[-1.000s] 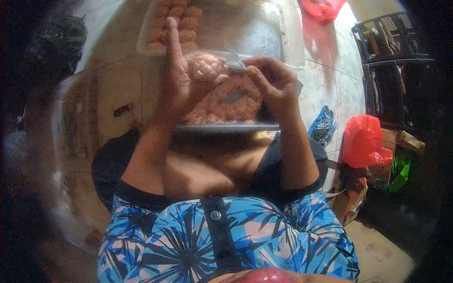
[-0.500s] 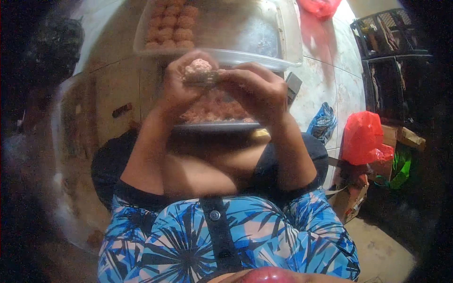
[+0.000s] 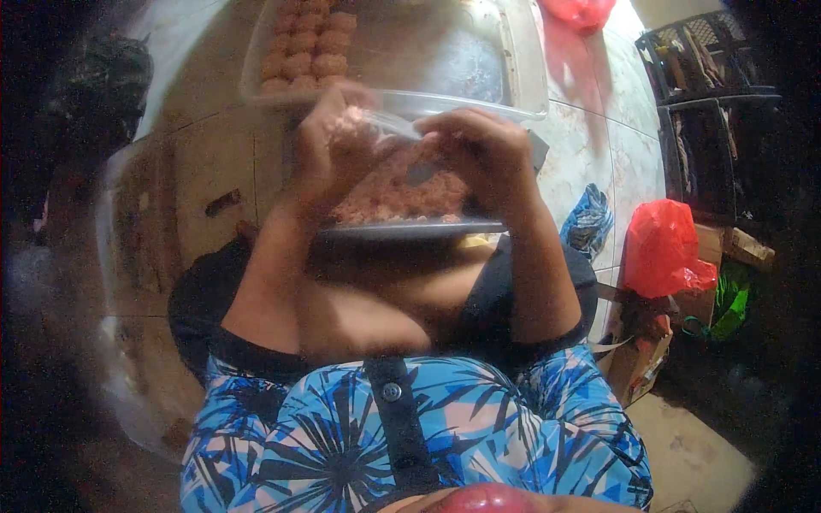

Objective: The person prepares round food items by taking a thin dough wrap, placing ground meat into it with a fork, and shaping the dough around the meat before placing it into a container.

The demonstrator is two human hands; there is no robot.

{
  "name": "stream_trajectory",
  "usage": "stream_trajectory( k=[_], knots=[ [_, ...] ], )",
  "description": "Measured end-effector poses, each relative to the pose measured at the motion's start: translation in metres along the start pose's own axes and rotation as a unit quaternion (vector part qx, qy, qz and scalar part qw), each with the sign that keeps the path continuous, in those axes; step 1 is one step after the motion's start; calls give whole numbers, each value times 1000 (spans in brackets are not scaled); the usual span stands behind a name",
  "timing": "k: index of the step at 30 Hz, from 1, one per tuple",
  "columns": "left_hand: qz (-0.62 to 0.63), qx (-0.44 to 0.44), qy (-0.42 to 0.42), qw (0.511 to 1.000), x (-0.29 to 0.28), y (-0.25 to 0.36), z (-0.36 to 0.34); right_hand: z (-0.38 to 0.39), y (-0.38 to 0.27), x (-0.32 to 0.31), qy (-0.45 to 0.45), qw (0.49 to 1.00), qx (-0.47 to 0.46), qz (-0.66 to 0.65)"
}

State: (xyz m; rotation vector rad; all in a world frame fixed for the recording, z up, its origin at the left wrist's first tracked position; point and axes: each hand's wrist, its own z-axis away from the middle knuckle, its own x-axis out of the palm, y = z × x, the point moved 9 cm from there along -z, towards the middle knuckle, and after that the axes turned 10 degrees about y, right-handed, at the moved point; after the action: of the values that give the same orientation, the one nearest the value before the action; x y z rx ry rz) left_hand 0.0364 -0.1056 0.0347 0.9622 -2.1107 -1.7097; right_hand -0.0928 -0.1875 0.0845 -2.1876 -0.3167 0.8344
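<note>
Over a metal tray [image 3: 410,228] of crumbly pink mixture [image 3: 402,184], both hands are raised close together. My left hand [image 3: 335,150] is closed around a small lump of the pink mixture [image 3: 346,122]. A thin translucent piece, perhaps plastic [image 3: 392,126], runs from the left fingers toward the right ones; blur hides its exact shape. My right hand [image 3: 486,152] has its thumb and fingers pinched at that piece's right end. Just beyond the hands, a clear plastic container [image 3: 528,94] holds rows of reddish-brown round portions [image 3: 312,43] along its left side.
A red plastic bag [image 3: 660,248] stands on the right beside cardboard boxes and a green bag [image 3: 729,301]. Nearer lies a crumpled blue bag [image 3: 587,221]. A black rack [image 3: 710,111] is at far right; another red bag [image 3: 580,12] is at the top.
The hands have drawn slightly apart, my right hand moving a little rightward. The translucent piece now shows stretched between them, and the lump is more covered by my left fingers.
</note>
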Motion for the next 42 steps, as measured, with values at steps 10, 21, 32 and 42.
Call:
stream_trajectory(
  k=[10, 21, 32, 42],
  knots=[
    [14, -2, 17, 1000, -7, 9, -1, 14, 18, 17, 9, 992, 108, -71],
    [101, 9, -51, 994, 6, -6, 3, 6, -11, 12, 39, 997, -68, 10],
    [42, 27, 30, 998, -3, 14, -2, -2, 4, 0, 4, 999, 13, -41],
    [96, -52, -32, 993, -3, 5, -7, 1, -6, 8, -91, 990, 20, 107]
  ],
)
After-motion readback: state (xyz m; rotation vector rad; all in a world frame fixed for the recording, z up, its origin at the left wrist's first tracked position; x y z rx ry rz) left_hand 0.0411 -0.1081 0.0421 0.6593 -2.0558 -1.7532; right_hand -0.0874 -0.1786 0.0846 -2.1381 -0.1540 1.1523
